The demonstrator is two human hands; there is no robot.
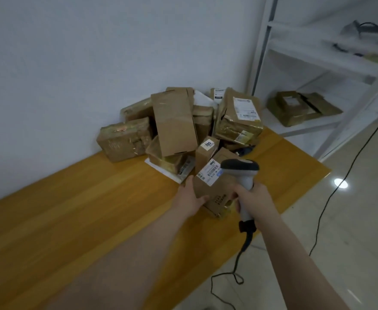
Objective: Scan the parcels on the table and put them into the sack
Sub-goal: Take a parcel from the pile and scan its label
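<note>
1. Small cardboard parcel (208, 189), barcode label up, above the near right worktop (71, 220).
2. Left hand (190, 198) grips its left side.
3. Right hand (250, 198) clasps the barcode scanner (242, 175) at the label.
4. Parcel pile (183, 124) far, against the wall.

Parcel-sorting room: piled parcels (183, 124), shelving (317, 63).

A big pile of brown boxes (174, 124) sits on the yellow table (71, 209). Just in front of the pile, the left hand (191, 195) holds a small box (205, 191) by its side. The right hand (252, 196) grips a grey scanner (241, 170) there too, with its head right by the white label (209, 172) on that box. To the right of the pile stands a white shelf (317, 57) with more boxes.
</note>
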